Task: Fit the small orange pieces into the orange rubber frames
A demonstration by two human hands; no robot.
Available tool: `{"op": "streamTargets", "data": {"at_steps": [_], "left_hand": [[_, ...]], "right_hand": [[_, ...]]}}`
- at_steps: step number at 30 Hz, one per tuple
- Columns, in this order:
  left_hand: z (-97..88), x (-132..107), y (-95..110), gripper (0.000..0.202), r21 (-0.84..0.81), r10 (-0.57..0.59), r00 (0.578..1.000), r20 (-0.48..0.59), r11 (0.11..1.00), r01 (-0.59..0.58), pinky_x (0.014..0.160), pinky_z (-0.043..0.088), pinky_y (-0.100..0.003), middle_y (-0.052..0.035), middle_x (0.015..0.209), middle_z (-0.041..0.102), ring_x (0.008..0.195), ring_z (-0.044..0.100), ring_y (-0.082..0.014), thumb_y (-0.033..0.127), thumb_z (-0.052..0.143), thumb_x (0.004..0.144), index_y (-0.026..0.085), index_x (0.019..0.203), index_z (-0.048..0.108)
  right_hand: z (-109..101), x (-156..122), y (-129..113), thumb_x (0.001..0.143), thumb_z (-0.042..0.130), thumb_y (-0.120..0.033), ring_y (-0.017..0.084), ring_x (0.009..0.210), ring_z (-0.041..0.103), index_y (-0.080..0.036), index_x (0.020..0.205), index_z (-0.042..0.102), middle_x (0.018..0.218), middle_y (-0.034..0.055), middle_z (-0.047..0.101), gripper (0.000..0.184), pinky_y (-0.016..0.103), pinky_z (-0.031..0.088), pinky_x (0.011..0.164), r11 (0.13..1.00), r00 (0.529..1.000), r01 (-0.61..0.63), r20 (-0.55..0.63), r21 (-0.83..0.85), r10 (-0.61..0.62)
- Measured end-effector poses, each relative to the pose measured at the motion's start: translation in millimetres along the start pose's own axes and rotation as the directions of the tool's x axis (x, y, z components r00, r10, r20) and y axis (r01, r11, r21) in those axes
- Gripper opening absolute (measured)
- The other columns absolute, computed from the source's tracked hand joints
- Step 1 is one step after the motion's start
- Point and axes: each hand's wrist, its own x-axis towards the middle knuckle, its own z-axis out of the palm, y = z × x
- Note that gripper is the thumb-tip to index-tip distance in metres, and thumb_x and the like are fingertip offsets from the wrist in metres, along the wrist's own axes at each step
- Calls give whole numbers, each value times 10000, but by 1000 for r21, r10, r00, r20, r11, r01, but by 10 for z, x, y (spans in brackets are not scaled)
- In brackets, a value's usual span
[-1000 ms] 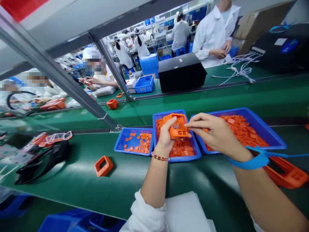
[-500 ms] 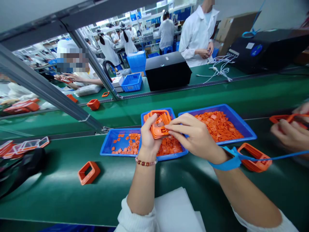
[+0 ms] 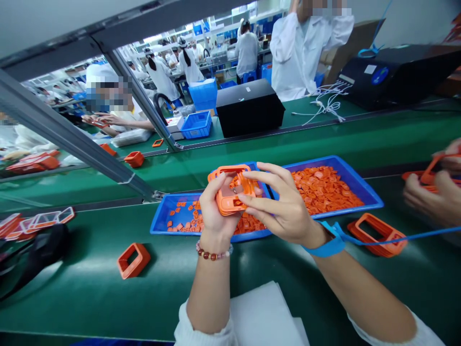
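Observation:
My left hand (image 3: 217, 211) is closed around a small stack of orange plastic frames (image 3: 230, 204), held above the blue trays. From the right, my right hand (image 3: 283, 202) grips the same stack with thumb and fingers at its near corner and right side. Whether a single frame is parted from the others there I cannot tell. Beneath the hands are a blue tray (image 3: 158, 226) with scattered small orange pieces and another heaped with them, partly hidden. A third blue tray (image 3: 372, 199), full of orange pieces, lies beyond my right hand. A blue strap (image 3: 329, 245) circles my right wrist.
Stacks of orange frames stand at left (image 3: 134, 260) and right (image 3: 378, 235) on the green bench (image 3: 90, 302). White sheets (image 3: 262, 317) lie in front of me. A co-worker's hands (image 3: 432, 192) hold orange frames at far right. A metal post (image 3: 82, 129) slants across the left.
My right hand has shifted its fingers from the stack's near corner to reach along its right side. Both hands moved slightly left. A person across the bench raised their arms.

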Motion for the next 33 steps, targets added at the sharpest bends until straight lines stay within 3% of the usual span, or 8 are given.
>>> {"op": "streamTargets", "data": {"at_steps": [5, 8, 12, 15, 18, 23, 27, 33], "left_hand": [[108, -80, 2, 159, -94, -17, 986, -164, 996, 2, 755, 539, -242, -60, 876, 660, 857, 657, -173, 314, 601, 845, 171, 855, 669], [160, -98, -33, 184, -119, -21, 983, -181, 993, -1, 738, 539, -251, -56, 855, 652, 792, 646, -159, 329, 555, 870, 177, 846, 656], [178, -106, -63, 249, -92, -28, 990, -137, 996, 15, 743, 543, -279, -78, 839, 644, 874, 663, -209, 384, 518, 876, 180, 864, 661], [157, -125, -44, 339, -24, -73, 997, -14, 997, 73, 725, 558, -344, -100, 851, 649, 939, 672, -287, 469, 536, 828, 183, 949, 671], [134, -162, -19, 405, 42, -107, 991, 86, 994, 104, 707, 568, -397, -105, 873, 657, 970, 673, -345, 534, 592, 763, 210, 994, 665], [124, -208, -9, 436, 64, -108, 990, 87, 993, 102, 700, 574, -437, -95, 871, 659, 970, 675, -372, 564, 677, 697, 252, 1000, 648], [129, -204, -11, 468, 75, -122, 987, 104, 991, 115, 694, 579, -437, -97, 824, 642, 962, 679, -375, 586, 650, 718, 238, 1030, 659], [129, -193, -1, 470, 106, -106, 989, 105, 990, 95, 723, 580, -432, -117, 935, 665, 996, 675, -374, 585, 574, 772, 209, 1035, 674]], "right_hand": [[86, -54, 18, 916, 650, -301, 310, 1305, 499, -222, 1171, 696, 1249, 85, 680, 271, 513, 546, 968, 990, 992, 94, -72, -107, -102], [140, -81, 36, 925, 630, -246, 282, 1228, 556, -272, 1133, 713, 1149, 49, 726, 225, 472, 585, 886, 987, 980, 88, -166, -135, -110], [114, -63, -5, 903, 657, -217, 262, 1156, 591, -315, 1036, 731, 1107, 24, 733, 182, 448, 596, 846, 990, 972, 46, -225, -132, -75], [30, -13, -67, 882, 701, -322, 267, 1137, 605, -300, 1005, 726, 1199, 55, 684, 128, 467, 582, 884, 996, 968, 22, -246, -81, -41], [-63, 40, -111, 836, 722, -488, 281, 1069, 640, -257, 1126, 699, 1189, 106, 673, 372, 478, 572, 890, 999, 966, 7, -258, -33, -15], [-150, 81, -135, 832, 708, -531, 262, 984, 673, -260, 1097, 712, 1105, 97, 703, 379, 423, 599, 789, 1000, 978, -1, -210, 6, 2], [-154, 70, -144, 823, 716, -532, 260, 964, 684, -249, 1073, 722, 1095, 102, 706, 377, 414, 606, 771, 1000, 980, -28, -195, -6, 27], [-113, 38, -149, 814, 727, -521, 261, 973, 692, -201, 1073, 716, 1124, 137, 690, 411, 393, 614, 773, 997, 978, -64, -198, 35, 69]]}}
